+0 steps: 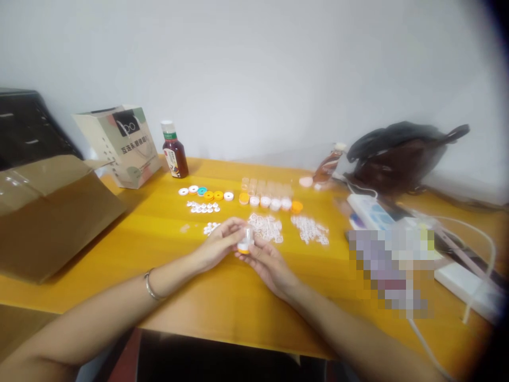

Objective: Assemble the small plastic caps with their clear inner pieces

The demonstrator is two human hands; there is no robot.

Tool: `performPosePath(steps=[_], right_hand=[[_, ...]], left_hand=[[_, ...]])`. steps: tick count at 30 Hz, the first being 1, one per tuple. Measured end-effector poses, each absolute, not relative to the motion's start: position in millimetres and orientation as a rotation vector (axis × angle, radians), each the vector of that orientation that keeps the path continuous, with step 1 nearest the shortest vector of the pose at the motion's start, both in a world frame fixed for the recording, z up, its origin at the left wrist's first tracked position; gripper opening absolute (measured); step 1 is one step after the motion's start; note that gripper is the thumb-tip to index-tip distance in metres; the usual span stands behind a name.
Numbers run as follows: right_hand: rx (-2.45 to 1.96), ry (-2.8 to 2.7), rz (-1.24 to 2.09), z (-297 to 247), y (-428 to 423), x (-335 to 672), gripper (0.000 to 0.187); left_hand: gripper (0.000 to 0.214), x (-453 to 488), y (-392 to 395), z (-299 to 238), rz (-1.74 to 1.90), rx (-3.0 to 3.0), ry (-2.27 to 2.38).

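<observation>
My left hand (218, 245) and my right hand (275, 268) meet over the middle of the table. Between their fingers is a small clear jar (248, 234) with a white and orange end facing down, and both hands grip it. Just behind them lies a patch of small white ring-like pieces (267, 228), with a second patch (310, 229) to its right. Small white round pieces (210, 228) sit beside my left fingers, and more white pieces (203, 207) lie in rows farther back. Motion blur softens the details.
Round lids (209, 196) in white, orange and teal line the table (191, 313), near clear jars (266, 188). A cardboard box (59, 223), paper bag (131, 151) and dark-red bottle (175, 154) stand left. Rightward are another bottle (329, 165), black bag (397, 156) and power strip (369, 212).
</observation>
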State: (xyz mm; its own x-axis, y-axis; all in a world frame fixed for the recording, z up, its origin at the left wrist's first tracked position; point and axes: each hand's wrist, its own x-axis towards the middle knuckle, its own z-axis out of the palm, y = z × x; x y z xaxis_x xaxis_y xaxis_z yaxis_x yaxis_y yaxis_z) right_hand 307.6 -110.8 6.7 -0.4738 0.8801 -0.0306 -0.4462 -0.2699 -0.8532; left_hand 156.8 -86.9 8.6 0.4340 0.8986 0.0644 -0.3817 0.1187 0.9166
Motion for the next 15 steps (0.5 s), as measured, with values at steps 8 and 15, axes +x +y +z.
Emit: performPosePath(steps=[8,15], right_hand=[[-0.653,-0.976,1.829,4.3,-109.1,307.4,0.031],[-0.667,-0.962,1.819,4.5,-109.0,307.5,0.029]], left_hand=[[0.042,156.1,-88.6,11.7,1.09,1.14,0.644],[0.041,156.3,-86.8,10.4,1.135,1.126,0.679]])
